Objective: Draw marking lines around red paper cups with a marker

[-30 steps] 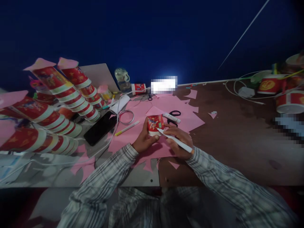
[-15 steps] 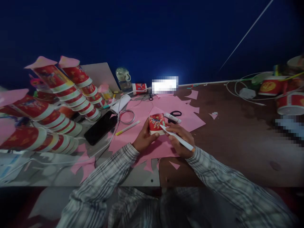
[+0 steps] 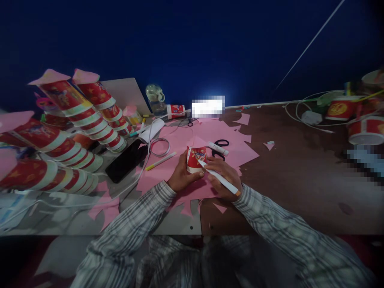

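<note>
My left hand [image 3: 180, 177] is closed round the side of a printed red paper cup [image 3: 193, 155], its thumb along the pale rim at the near end. My right hand [image 3: 224, 171] grips a white marker [image 3: 224, 182] with an orange end. The marker's tip is at the cup's printed side; whether it touches I cannot tell. Beneath both hands lies a large sheet of pink paper [image 3: 177, 138]. Just beyond my right hand are a white tube [image 3: 218, 148] and black-handled scissors [image 3: 222, 143], partly covered by the tube. A yellow-and-white marker [image 3: 161, 161] rests left of the cup.
Stacked red cups with pink tops [image 3: 87, 116] crowd the left side. Near them are a black phone [image 3: 124, 162], a tape ring [image 3: 160, 147] and a white cable [image 3: 132, 185]. A clear bottle [image 3: 156, 100] stands behind. More cups [image 3: 342, 109] sit far right.
The cup has turned and shifted slightly left in my left hand. My right hand has moved a little left and down with the marker, its tip still by the cup's side.
</note>
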### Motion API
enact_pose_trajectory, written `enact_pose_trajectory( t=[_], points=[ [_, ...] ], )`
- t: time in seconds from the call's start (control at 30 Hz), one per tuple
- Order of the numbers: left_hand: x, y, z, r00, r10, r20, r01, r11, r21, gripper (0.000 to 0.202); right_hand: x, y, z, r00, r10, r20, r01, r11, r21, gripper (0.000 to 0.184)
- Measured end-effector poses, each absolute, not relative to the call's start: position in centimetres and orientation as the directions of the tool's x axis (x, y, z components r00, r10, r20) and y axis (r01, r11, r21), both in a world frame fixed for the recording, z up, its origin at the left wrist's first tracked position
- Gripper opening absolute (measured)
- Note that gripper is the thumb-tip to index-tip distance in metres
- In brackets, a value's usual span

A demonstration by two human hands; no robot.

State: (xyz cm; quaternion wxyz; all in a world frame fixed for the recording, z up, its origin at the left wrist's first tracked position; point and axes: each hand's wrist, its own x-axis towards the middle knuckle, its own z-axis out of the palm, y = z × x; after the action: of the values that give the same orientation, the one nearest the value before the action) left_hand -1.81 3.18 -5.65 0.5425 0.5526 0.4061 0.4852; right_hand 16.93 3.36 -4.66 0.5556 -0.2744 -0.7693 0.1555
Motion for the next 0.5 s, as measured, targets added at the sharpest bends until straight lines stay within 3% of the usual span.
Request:
enact_pose_trajectory(
  t=[0.2,0.5],
  points=[
    [-1.65,2.78,-4.93,0.312,0.946,0.085,-0.186,-0.027,0.982,0.096,17.12,3.49,-4.41,-0.224,0.640,0.735,0.262,0.766,-0.587,0.023],
    [-1.64,3.11,-5.26,0.284,0.954,0.093,-0.132,-0.057,0.990,0.097,17.05,3.67,-4.35,-0.188,0.638,0.747,0.254,0.766,-0.591,0.024]
  ],
)
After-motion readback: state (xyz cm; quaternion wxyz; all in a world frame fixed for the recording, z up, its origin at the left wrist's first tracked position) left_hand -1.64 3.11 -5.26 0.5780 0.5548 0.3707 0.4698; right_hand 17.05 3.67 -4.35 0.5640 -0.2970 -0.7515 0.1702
